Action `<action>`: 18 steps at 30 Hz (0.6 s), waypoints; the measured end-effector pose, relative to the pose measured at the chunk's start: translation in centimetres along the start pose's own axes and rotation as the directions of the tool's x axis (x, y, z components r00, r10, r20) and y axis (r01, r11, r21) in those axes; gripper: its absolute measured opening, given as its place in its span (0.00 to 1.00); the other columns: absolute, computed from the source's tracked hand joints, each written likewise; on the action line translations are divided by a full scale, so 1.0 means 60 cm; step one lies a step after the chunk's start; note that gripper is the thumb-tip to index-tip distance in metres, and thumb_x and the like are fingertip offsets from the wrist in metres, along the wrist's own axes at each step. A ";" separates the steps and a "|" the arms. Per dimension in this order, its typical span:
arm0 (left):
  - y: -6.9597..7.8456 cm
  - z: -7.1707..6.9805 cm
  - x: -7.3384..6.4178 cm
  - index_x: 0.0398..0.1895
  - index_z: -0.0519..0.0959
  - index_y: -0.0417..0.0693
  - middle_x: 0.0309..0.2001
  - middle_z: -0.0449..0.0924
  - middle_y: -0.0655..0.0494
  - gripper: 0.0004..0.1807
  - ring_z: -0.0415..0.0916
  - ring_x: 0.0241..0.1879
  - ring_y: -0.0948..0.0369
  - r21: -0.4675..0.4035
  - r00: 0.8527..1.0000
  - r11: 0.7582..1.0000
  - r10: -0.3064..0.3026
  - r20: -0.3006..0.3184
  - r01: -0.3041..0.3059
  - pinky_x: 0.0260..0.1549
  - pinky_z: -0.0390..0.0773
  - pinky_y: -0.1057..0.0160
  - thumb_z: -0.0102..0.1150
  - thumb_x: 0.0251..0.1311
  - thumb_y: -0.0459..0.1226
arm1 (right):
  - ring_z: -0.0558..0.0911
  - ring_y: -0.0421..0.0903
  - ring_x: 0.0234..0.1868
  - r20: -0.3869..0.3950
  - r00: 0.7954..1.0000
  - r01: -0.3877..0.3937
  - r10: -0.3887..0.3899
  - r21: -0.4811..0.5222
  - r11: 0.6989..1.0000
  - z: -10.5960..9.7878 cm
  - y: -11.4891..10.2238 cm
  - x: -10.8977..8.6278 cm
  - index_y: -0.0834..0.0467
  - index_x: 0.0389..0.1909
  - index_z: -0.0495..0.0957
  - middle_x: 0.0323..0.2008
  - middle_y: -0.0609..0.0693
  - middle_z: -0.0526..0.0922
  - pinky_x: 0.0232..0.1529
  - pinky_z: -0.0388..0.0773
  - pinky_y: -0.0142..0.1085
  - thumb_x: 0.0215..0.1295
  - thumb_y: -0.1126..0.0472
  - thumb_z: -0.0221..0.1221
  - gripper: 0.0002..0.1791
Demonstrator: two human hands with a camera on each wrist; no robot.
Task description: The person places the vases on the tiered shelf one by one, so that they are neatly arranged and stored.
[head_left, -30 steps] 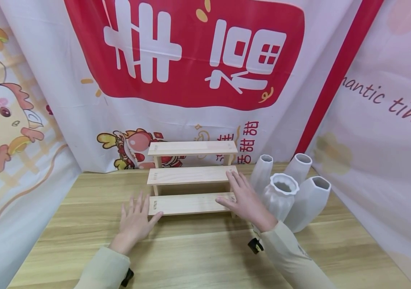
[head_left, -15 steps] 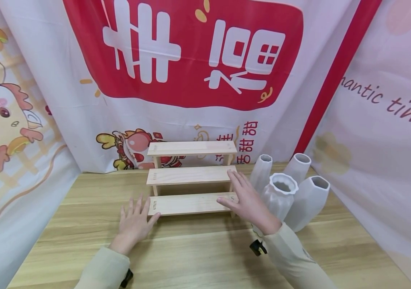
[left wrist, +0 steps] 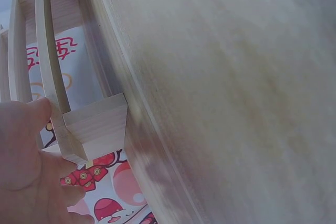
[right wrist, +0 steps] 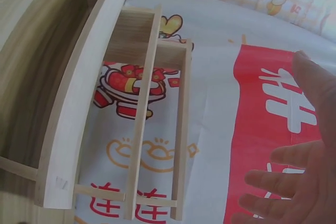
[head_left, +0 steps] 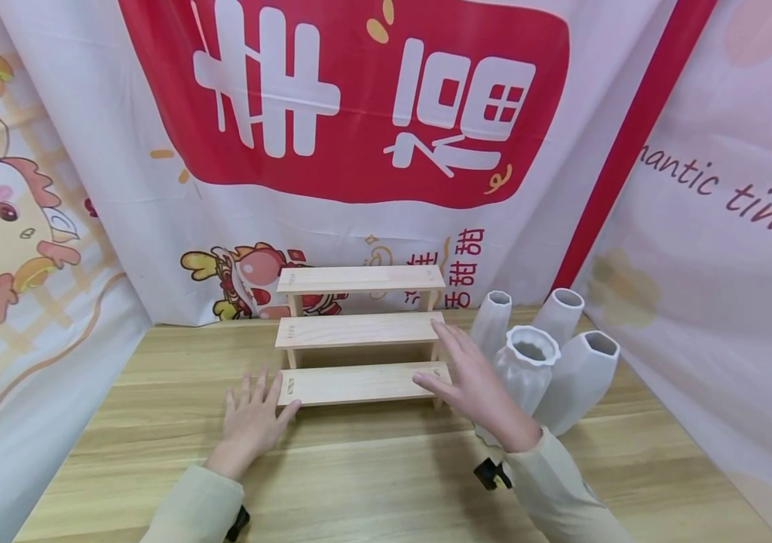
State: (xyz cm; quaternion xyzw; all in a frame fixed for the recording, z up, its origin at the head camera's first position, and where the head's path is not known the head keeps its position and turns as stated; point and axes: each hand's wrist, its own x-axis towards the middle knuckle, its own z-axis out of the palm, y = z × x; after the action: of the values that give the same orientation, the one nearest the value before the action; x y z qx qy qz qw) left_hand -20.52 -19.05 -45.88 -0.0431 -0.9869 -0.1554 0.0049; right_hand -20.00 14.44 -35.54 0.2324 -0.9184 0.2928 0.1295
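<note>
A pale wooden rack with three stepped shelves [head_left: 359,383] stands on the table near the back curtain. At its lower left end is my left hand [head_left: 250,418], fingers spread, the thumb at the front corner of the lowest shelf; in the left wrist view that thumb touches the shelf's edge [left wrist: 52,72]. My right hand [head_left: 477,385] hovers by the rack's right end with straight, parted fingers. The right wrist view has this hand [right wrist: 294,177] apart from the rack [right wrist: 68,124], holding nothing. From above, it partly covers the right ends of the lower two shelves.
Several white vases stand close together right of the rack: a slim one [head_left: 491,324], a ruffled-rim one [head_left: 525,377], a faceted one [head_left: 579,381] and another behind [head_left: 560,317]. My right forearm passes in front of them. Printed curtains [head_left: 372,219] enclose the wooden table [head_left: 372,483].
My right hand has shifted slightly right and toward me, off the rack's right end. The left hand's thumb has moved a little left. Rack and vases stay where they were.
</note>
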 end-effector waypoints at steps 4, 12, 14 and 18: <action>0.001 -0.001 -0.001 0.70 0.51 0.37 0.69 0.37 0.34 0.38 0.27 0.66 0.36 0.005 1.000 1.000 0.000 0.000 0.000 0.57 0.21 0.38 0.38 0.67 0.55 | 0.57 0.56 0.66 -0.017 1.000 0.004 -0.004 0.032 0.999 -0.009 -0.006 -0.004 0.53 0.70 0.53 0.67 0.57 0.58 0.62 0.54 0.54 0.57 0.40 0.59 0.44; 0.004 -0.003 -0.003 0.70 0.51 0.38 0.69 0.37 0.34 0.38 0.27 0.66 0.36 0.003 1.000 1.000 -0.013 0.009 0.013 0.57 0.22 0.37 0.38 0.67 0.55 | 0.58 0.52 0.65 -0.036 0.999 0.002 0.000 0.044 0.999 -0.021 -0.007 -0.012 0.54 0.70 0.53 0.67 0.55 0.59 0.62 0.57 0.52 0.56 0.43 0.61 0.45; 0.003 -0.002 -0.003 0.70 0.51 0.38 0.69 0.37 0.34 0.37 0.27 0.66 0.36 0.003 1.000 1.000 -0.013 0.008 0.013 0.57 0.22 0.37 0.38 0.67 0.54 | 0.59 0.53 0.65 -0.050 0.999 0.015 -0.013 0.041 0.999 -0.025 -0.008 -0.014 0.55 0.70 0.54 0.66 0.56 0.60 0.61 0.58 0.52 0.55 0.43 0.62 0.45; 0.002 -0.001 -0.002 0.70 0.51 0.38 0.69 0.37 0.34 0.38 0.28 0.66 0.36 0.003 1.000 1.000 -0.014 0.006 0.014 0.57 0.22 0.37 0.38 0.67 0.55 | 0.60 0.55 0.64 -0.083 0.995 0.056 -0.052 0.057 0.997 -0.034 -0.010 -0.016 0.58 0.69 0.55 0.65 0.58 0.61 0.61 0.58 0.52 0.54 0.47 0.64 0.45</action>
State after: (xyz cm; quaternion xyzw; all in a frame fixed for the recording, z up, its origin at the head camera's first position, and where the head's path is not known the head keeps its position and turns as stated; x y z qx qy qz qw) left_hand -20.40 -18.94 -45.79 -0.0367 -0.9874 -0.1539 0.0011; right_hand -18.66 15.58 -34.01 0.2487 -0.8967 0.3254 0.1679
